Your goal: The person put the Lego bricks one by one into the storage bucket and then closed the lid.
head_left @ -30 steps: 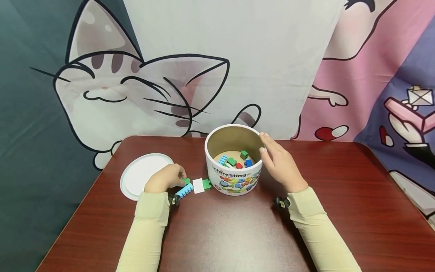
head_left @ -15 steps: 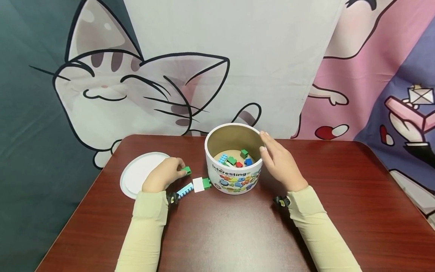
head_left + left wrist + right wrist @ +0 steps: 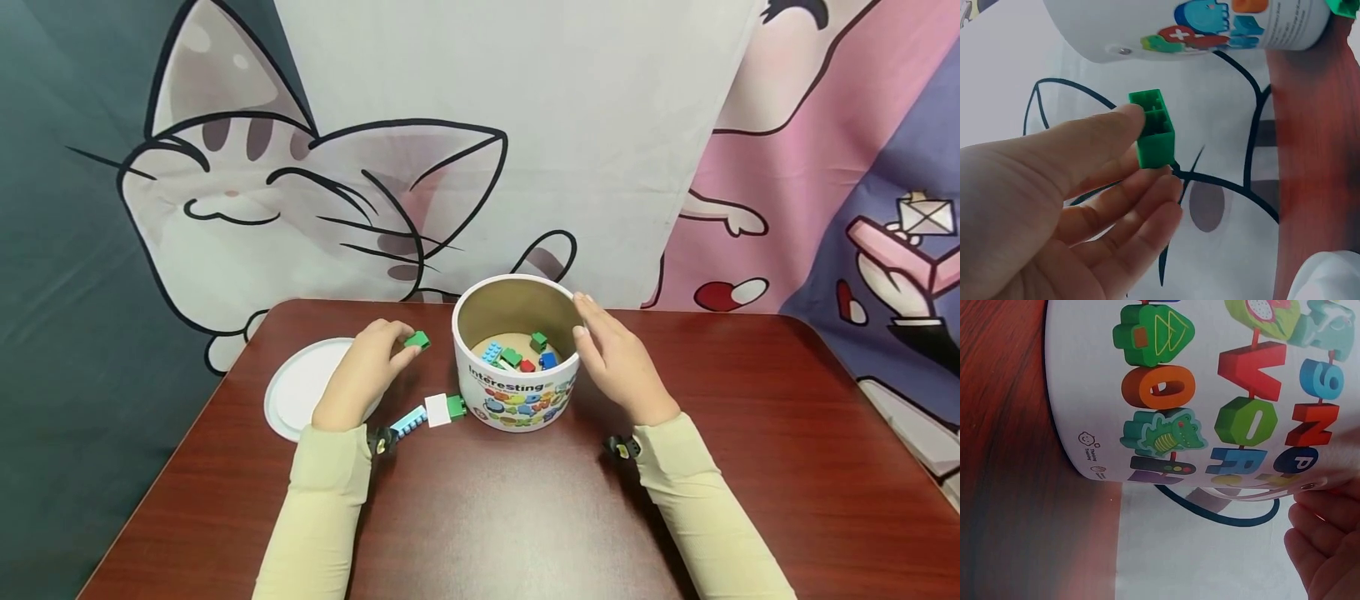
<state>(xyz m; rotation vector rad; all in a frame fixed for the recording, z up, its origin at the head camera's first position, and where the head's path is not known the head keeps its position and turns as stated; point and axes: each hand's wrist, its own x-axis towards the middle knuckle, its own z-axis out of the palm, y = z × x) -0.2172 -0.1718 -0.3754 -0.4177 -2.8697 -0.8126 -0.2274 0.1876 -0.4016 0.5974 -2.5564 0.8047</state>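
The left hand (image 3: 360, 371) pinches a green block (image 3: 419, 340), likely light, stiff and best held by its sides. The right hand (image 3: 621, 367), fingers extended, touches the bucket (image 3: 517, 402).

Pinched in left fingers (image 3: 1163, 190), raised, hollow underside visible: green block (image 3: 1157, 147). Upright on bench (image 3: 495, 508), open-topped, touched by right fingers (image 3: 1305, 550): white printed bucket (image 3: 517, 404).

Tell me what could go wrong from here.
The left hand pinches the green brick by its fingertips, so it might slip. The brick is outside the bucket and could catch the rim on its way in. The right hand rests against the bucket; pushing hard might slide it toward the white brick.
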